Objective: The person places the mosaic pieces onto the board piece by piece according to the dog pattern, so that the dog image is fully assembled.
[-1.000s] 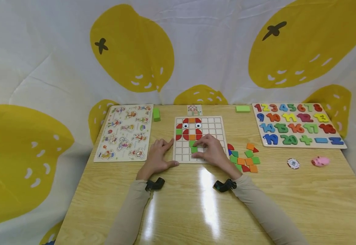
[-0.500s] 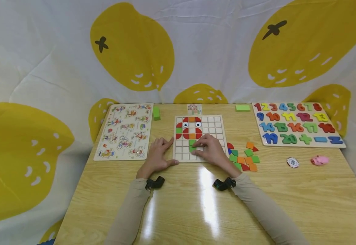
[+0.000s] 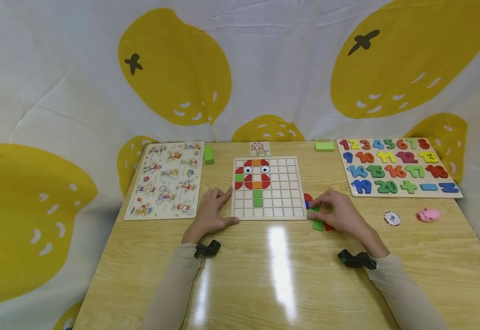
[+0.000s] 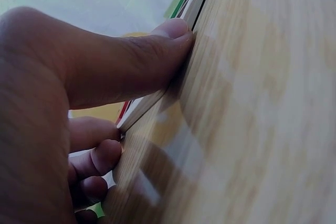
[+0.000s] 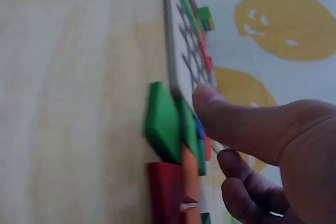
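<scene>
On the table lies a wooden grid board (image 3: 283, 201) with red, orange and green tiles and two eye pieces set in its left part. My left hand (image 3: 212, 211) rests at the board's near left corner, thumb against the front edge and index finger by the left side. My right hand (image 3: 340, 213) is over the loose tile pile at the right, partly covering it. In the right wrist view, thumb and index finger are apart beside a green tile (image 5: 161, 121); a red tile (image 5: 167, 192) and orange tile (image 5: 190, 174) lie nearer.
A small pattern card (image 3: 260, 148) lies behind the board. At left is a picture peg board (image 3: 163, 181), at right a number puzzle (image 3: 400, 169). Two green blocks (image 3: 324, 146) stand at the back. A poker chip (image 3: 392, 218) and pink pig (image 3: 427, 215) lie right of the pile.
My right hand has left the green tile in the board's grid and moved right to the loose tiles. Two green tiles now show uncovered below the orange one. My left hand has stayed put.
</scene>
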{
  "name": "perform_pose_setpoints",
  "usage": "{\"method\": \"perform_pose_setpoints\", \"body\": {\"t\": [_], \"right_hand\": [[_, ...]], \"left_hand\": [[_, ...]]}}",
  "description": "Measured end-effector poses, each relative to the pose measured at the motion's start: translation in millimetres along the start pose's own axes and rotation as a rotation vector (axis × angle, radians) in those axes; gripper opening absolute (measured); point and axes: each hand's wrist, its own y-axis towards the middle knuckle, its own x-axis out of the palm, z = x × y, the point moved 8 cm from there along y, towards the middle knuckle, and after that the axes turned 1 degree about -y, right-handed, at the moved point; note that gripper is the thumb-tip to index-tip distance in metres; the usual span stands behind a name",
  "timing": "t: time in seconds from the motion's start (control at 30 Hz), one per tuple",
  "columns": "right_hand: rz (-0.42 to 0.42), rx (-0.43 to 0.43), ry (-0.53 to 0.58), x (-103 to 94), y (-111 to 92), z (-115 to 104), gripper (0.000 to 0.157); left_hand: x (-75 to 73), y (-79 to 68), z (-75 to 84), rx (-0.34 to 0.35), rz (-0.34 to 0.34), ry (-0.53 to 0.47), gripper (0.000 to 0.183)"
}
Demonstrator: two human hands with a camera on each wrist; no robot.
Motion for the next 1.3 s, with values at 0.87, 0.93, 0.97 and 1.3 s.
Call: {"method": "perform_pose_setpoints", "body": {"t": [0.87,0.93,0.97,1.3], "right_hand": [[0.046,-0.045,0.439,54.8,39,-55,0.035],[0.067,-0.053,0.405,64.7,44,-64,0.039],[0.075,-0.056,0.375,68.9,46,-68,0.040],[0.053,-0.091,0.158,86.1,47,-86,0.038]], "left_hand": [[3.5,-0.6,-3.3,-0.001,-0.002,-0.023,0.099],[3.9,-0.3,-2.5,0.004,0.000,-0.022,0.099],[4.0,-0.2,-2.2,0.006,0.001,-0.024,0.099],[1.5,1.6,-2.0,-0.001,-0.005,-0.005,0.099]]}}
